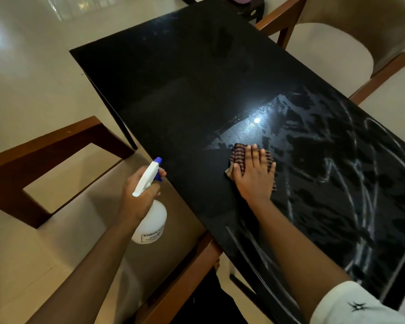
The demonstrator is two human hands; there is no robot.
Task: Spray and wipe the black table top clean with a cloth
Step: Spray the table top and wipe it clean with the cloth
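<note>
The right hand (255, 174) lies spread flat on the checked cloth (241, 152), pressing it to the black desk (185, 90) near its near edge. The left hand (139, 195) is wrapped around the neck of the spray bottle (150, 220), held off the desk over a chair seat (84, 220). Wet streaks lie to the right of the cloth; the dry, unwiped stretch runs away to the upper left, along the desk's long axis, so the wiping hand likely works that way next

One label noted, on the lower body of the white spray bottle (150, 220): dark printed lines, too small and blurred to read. A dark star-shaped mark sits on the white sleeve (355, 305). No other lettering is legible.
</note>
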